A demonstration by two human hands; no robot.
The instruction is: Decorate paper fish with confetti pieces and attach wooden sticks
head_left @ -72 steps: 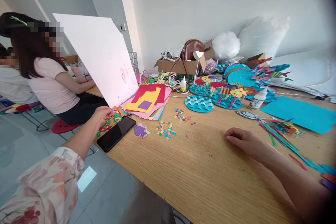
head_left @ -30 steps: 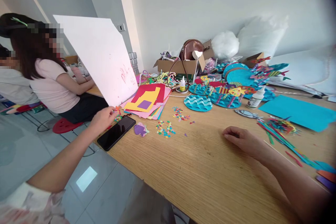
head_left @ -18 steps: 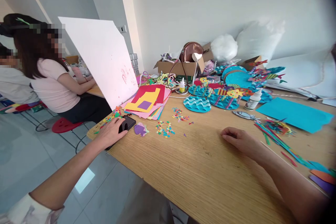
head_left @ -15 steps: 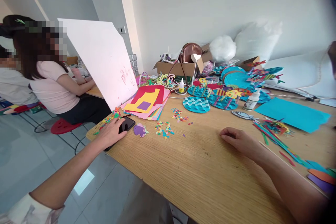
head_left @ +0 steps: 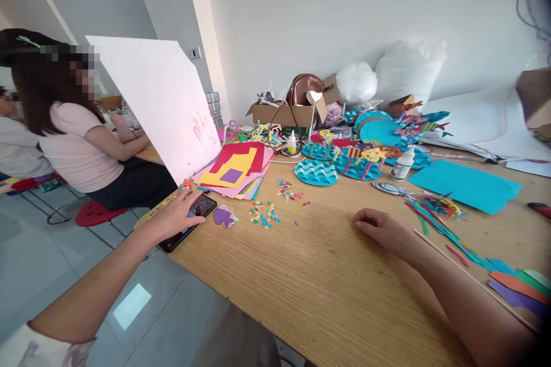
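My left hand (head_left: 178, 218) rests over a black phone (head_left: 202, 206) at the table's left edge, its fingers apart; the phone's screen is lit. Just right of it lie a purple paper fish (head_left: 224, 216) and a scatter of small coloured dots (head_left: 264, 215). My right hand (head_left: 374, 223) rests on the bare wood of the table (head_left: 301, 275), fingers curled together; whether anything is inside them is hidden. Beyond my hands are a stack of coloured paper (head_left: 235, 169) and a round blue piece with white waves (head_left: 315, 172).
A white board (head_left: 159, 97) stands upright at the left, beside a seated person (head_left: 81, 132). Glue bottles (head_left: 402, 165), a blue sheet (head_left: 465, 183), paper strips (head_left: 447, 229) and finished blue crafts (head_left: 357, 163) lie across the table. A cardboard box (head_left: 279, 114) stands behind.
The phone's screen, dark before, is now lit, and more of the phone shows beneath my left hand. The view has shifted slightly to the right. My right hand stays in place on the table.
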